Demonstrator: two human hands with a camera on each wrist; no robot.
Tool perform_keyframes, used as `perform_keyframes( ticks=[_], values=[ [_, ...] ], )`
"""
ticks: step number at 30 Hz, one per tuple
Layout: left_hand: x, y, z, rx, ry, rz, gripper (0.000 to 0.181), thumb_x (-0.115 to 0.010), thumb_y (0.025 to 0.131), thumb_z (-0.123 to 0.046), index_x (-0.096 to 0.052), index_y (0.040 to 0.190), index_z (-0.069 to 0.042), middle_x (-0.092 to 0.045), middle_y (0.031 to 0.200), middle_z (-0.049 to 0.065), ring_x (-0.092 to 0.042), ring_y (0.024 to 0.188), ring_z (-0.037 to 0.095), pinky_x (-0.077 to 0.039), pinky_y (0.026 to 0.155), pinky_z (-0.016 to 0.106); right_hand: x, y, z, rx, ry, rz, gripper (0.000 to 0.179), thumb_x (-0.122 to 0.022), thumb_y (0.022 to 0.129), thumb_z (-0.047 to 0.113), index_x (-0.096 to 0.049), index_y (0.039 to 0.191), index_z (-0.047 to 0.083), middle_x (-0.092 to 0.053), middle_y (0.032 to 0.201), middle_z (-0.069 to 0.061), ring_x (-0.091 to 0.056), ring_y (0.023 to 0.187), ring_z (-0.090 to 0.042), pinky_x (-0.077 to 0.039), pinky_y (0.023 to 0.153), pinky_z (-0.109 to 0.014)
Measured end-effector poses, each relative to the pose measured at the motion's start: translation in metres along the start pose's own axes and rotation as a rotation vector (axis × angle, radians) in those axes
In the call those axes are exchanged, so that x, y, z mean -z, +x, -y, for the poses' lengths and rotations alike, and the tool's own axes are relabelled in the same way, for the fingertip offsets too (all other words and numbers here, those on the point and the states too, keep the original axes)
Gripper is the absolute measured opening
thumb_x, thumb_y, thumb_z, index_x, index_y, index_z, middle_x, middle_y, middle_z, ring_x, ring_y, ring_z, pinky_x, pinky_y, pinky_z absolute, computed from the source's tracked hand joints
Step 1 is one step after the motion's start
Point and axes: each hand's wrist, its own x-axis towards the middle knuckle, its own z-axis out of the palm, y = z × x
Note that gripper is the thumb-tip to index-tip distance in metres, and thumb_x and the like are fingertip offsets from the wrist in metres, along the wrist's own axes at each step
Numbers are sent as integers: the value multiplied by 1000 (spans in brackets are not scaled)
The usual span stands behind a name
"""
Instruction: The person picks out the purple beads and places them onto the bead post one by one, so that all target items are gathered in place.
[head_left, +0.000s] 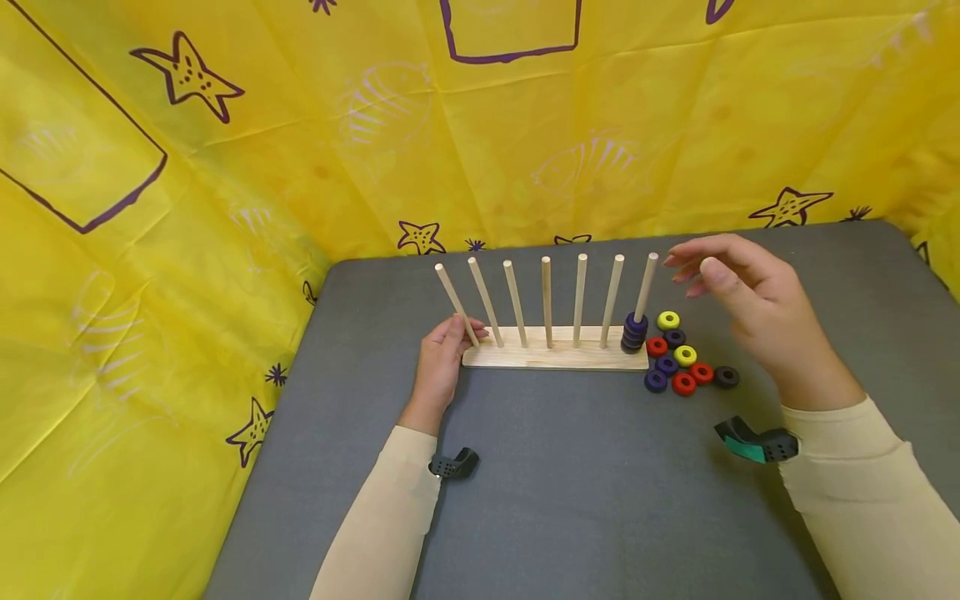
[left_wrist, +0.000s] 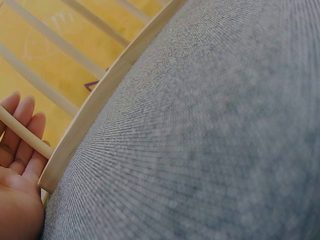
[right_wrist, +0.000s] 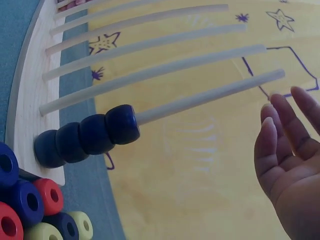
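A wooden peg rack (head_left: 553, 358) with several upright pegs stands on the table. Its rightmost peg (right_wrist: 210, 97) carries a stack of several dark blue rings (right_wrist: 95, 134) at its foot. My left hand (head_left: 442, 358) is at the rack's left end, the thumb beside the leftmost peg (left_wrist: 25, 132) and the fingers stretched out behind it. In the left wrist view its palm lies against the end of the base. Up by the top of the rightmost peg is my right hand (head_left: 757, 308), fingers loosely bent and apart, with nothing between them.
Loose rings lie at the rack's right end: yellow rings (head_left: 685, 356), red rings (head_left: 683, 384), dark blue rings (head_left: 656, 382) and a black ring (head_left: 726, 377). Behind the grey table (head_left: 570, 475) hangs a yellow patterned cloth (head_left: 480, 142).
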Motion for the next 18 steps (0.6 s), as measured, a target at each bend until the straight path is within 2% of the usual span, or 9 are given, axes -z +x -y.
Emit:
perform_keyframes(
  ticks=[6, 9, 14, 18],
  values=[
    [0, 0, 1, -1, -4, -1, 49, -49, 120, -27, -70, 113, 16, -73, 108, 24, -72, 104, 30, -54, 102, 42, 10, -2, -10, 71, 214, 96, 45, -43, 120, 19, -59, 137, -19, -67, 133, -23, -63, 117, -30, -50, 96, -30],
    [0, -1, 0, 0, -8, -1, 48, -49, 119, -27, -70, 113, 16, -73, 108, 23, -73, 104, 26, -54, 102, 41, 14, -3, -15, 100, 279, 143, 50, -38, 121, 23, -56, 140, -20, -66, 136, -24, -63, 120, -31, -50, 98, -31],
    [0, -1, 0, -3, 0, -2, 47, -50, 119, -28, -70, 114, 15, -73, 111, 22, -73, 104, 26, -54, 101, 41, 20, -8, -21, 111, 296, 171, 51, -35, 122, 23, -54, 141, -20, -66, 136, -25, -63, 122, -30, -50, 100, -30],
    [-1, 0, 1, -4, -2, -5, 48, -50, 119, -28, -69, 114, 16, -74, 110, 21, -73, 104, 24, -54, 102, 41, 28, -15, -25, 75, 266, 167, 51, -34, 122, 24, -54, 143, -18, -66, 136, -24, -63, 123, -29, -50, 101, -30]
  ],
)
